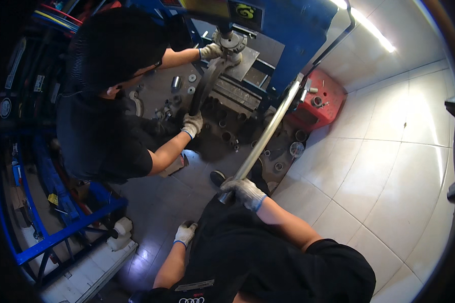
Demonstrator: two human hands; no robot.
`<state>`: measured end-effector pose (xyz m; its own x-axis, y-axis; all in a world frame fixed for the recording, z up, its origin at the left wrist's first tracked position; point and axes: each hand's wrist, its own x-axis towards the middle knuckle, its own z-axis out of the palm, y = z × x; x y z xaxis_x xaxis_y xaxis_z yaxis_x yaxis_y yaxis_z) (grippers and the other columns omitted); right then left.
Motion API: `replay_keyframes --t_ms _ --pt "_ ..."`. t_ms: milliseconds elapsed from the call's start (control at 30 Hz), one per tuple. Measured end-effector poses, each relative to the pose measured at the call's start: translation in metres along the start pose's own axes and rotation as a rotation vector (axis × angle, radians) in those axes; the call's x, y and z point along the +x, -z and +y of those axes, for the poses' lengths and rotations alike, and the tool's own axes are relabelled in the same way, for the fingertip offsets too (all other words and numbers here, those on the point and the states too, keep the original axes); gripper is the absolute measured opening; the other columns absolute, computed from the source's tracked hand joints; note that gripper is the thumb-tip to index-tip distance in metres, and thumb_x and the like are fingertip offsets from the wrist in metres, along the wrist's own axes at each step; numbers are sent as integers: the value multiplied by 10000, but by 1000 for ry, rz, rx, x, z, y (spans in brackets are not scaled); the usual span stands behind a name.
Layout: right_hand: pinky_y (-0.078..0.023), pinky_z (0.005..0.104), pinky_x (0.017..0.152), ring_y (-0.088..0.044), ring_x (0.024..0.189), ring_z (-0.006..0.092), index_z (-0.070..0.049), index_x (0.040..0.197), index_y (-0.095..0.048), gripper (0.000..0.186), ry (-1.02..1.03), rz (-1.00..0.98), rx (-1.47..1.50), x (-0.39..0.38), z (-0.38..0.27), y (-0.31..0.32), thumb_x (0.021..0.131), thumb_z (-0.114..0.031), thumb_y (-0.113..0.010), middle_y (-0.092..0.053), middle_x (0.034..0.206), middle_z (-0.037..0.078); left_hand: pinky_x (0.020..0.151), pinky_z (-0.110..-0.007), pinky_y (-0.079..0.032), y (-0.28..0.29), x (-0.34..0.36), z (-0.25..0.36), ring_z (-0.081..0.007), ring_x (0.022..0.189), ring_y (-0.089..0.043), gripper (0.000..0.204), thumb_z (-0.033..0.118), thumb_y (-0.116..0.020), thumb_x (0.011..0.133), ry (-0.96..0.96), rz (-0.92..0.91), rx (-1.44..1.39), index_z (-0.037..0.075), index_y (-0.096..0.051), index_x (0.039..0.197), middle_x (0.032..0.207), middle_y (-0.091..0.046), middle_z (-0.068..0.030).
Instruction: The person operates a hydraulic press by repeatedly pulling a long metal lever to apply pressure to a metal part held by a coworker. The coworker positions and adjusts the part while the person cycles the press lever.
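My right hand [242, 192], in a pale knit glove with a blue cuff, grips the lower end of a long metal pipe [264, 141] that slants up to the handle side of a blue press [290, 45]. Low beside my leg, my gloved left hand [186, 233] has its fingers curled; I cannot see what, if anything, is inside them. Under the press ram [228, 40], a curved dark metal part [207, 83] rests by a steel plate [250, 60], held at both ends by the gloved hands of a co-worker [96, 126] in black.
Assorted metal rings and sleeves [227, 136] lie on the floor round the press base. A red plastic stool [318, 111] with small parts stands against the white tiled wall [379, 177]. A blue metal rack [71, 232] is at lower left, above a white ledge [81, 278].
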<state>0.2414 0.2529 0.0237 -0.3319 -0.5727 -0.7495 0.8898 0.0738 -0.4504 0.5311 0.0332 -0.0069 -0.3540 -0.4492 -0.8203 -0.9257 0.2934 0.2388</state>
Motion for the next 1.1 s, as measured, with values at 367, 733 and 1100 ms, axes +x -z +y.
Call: replay_keyframes --t_ms 367,733,1100 --pt "-571 387 782 -696 850 263 -7 934 -695 231 -149 -100 270 3 -9 2 891 -234 -712 -702 854 125 1013 -404 -488 12 -4 18 -340 1177 -657 401 318 -643 933 31 33 74 32 -714 1204 1205 -721 -188" --pt "-510 332 722 -625 829 187 -16 1014 -656 295 165 34 199 -75 -69 -16 820 -212 -758 -662 865 87 1020 -401 -484 -5 11 15 -338 1185 -652 422 324 -645 936 32 6 3 18 -701 1220 1229 -710 -194" --pt "-525 352 706 -646 824 189 -82 1058 -769 391 -277 256 -328 66 32 37 833 -401 -785 -701 899 97 1037 -418 -478 16 -9 36 -356 1200 -640 421 334 -629 925 36 -5 92 28 -709 1203 1232 -703 -203"
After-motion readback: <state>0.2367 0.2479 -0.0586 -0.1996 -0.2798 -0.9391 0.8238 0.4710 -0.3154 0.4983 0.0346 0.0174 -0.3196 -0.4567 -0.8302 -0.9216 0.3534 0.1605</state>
